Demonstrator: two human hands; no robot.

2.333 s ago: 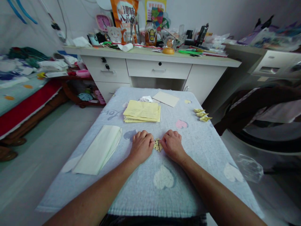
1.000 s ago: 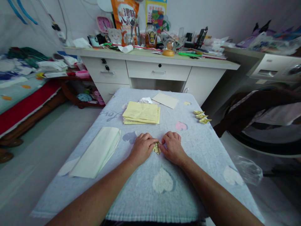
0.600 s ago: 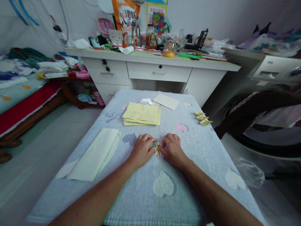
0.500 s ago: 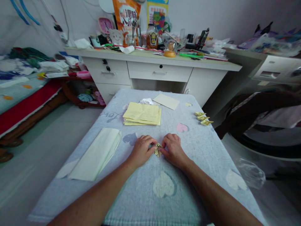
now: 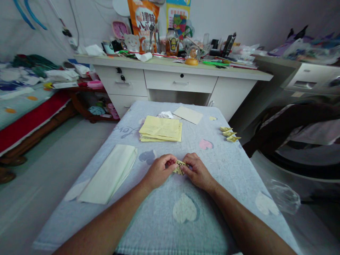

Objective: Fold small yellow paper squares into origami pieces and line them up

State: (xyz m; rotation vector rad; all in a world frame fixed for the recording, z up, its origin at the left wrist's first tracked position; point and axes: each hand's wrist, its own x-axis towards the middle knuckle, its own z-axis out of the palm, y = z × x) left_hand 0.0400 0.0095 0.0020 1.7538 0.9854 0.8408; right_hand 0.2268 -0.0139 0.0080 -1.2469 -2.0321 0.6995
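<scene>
I have a small folded yellow paper [image 5: 179,170] in front of me, low over the blue cloth [image 5: 148,219] patterned with hearts, and it sits right between my two hands, so neither is nearer: both touch it. My left hand [image 5: 160,172] pinches its left end between thumb and fingertips, with a rounded gap behind the pinch. My right hand [image 5: 198,172] grips the other end, the thumb laid across the near face and the fingers curled behind, covering more of the paper than my left does. What shows of it, marked with black strokes, seems longest from hand to hand, rising a little towards my right; with its ends hidden, I can't be sure of the whole outline, nor whether its lower edge touches the cloth. From my left hand it lies directly to the right, from my right hand directly to the left. Beyond it, slightly left, is a stack of yellow paper [image 5: 160,128]; nearer my left forearm lies a long folded pale green sheet [image 5: 109,174], slanting away from me. Well off to the right, by the table's edge, three pointed folded yellow pieces [image 5: 228,134] sit close together in a short row.
</scene>
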